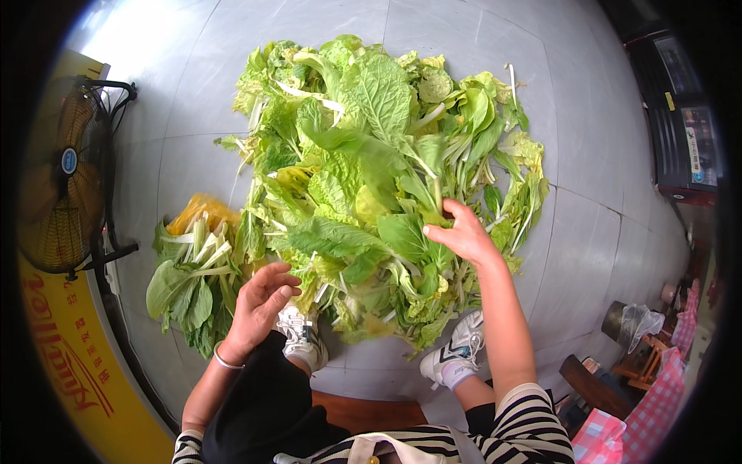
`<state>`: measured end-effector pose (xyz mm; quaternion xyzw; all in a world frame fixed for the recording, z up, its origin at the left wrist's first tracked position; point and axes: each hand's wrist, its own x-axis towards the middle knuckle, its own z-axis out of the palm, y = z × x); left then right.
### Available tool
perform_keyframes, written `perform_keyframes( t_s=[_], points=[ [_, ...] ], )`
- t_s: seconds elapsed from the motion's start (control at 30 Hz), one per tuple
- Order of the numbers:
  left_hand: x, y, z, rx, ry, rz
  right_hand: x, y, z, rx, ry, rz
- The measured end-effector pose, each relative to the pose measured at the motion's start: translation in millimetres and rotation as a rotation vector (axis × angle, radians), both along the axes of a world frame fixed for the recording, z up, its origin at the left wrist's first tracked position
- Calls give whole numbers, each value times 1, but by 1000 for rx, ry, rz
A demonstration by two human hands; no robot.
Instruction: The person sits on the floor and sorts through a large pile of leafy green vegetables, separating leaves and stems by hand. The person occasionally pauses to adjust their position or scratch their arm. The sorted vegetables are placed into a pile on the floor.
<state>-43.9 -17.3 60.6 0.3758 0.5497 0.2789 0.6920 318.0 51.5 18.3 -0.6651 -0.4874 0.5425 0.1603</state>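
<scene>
A loose pile of leafy greens [379,93] is spread over the grey tiled floor [583,247]. The leaves are judged light, soft and easily torn; a firmer hold should be offered by the pale stalks. Thumb and forefinger of the right hand [470,238] are set apart against the greens, but whether a stalk is pinched cannot be told. On the left hand [261,305], the fingers are loosely curled, nothing seen between them. The pile is flanked by a smaller bunch [182,290], hemmed in by the left shoe [303,336] and right shoe [456,352], and tangled by overlapping leaves.
</scene>
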Motion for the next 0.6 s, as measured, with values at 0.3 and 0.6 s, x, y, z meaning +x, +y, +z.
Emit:
perform_keyframes(
  t_s=[0.3,0.6],
  points=[
    [19,13,9,-247,-300,156,-28,1,93,472,-160,-121],
    [50,47,-6,-495,-808,115,-129,-41,83,1105,-133,604]
  ],
)
